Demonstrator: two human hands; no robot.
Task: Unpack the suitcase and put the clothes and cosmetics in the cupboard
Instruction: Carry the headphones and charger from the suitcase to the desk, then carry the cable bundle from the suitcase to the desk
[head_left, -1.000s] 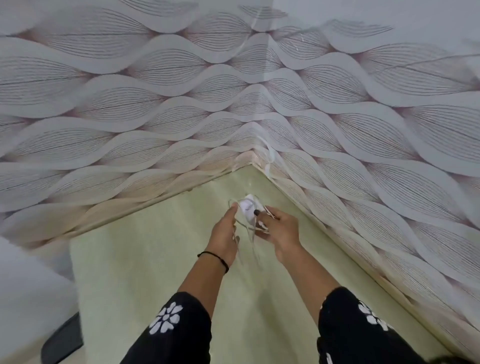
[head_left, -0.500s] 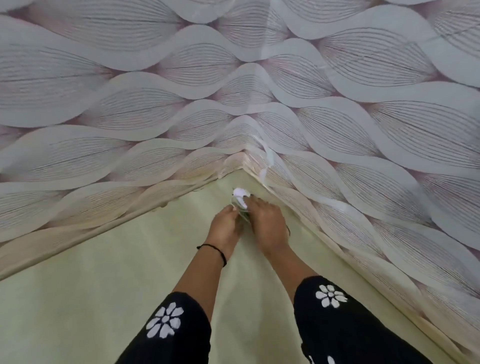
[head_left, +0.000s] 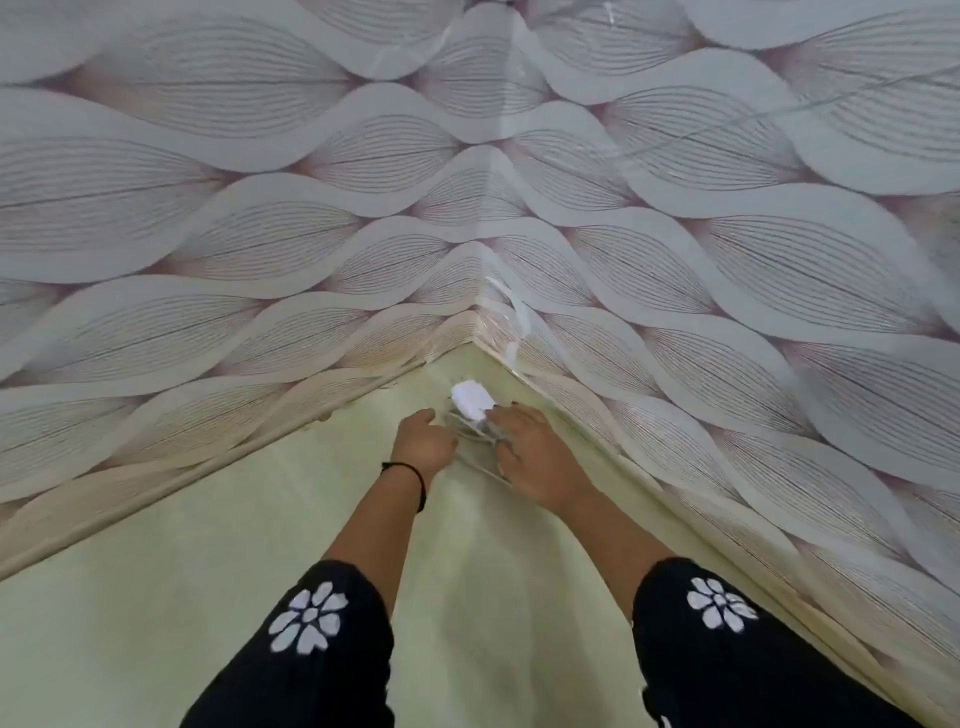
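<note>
Setting-down of a small white cosmetic item in clear wrapping at the back corner of the cupboard shelf, just beside both patterned walls. Left hand curled at the wrapping's left edge, grip hidden behind the knuckles: cannot tell whether pinching. Right hand with fingers laid fairly straight over the wrapping, fingertips touching the item. Likely risk on release: spring-back of crumpled wrapping, hence tipping or sliding away from the corner. Right-hand wall close beside the right hand, leaving little room for withdrawal; black wristband and flowered sleeves nearer the camera.
</note>
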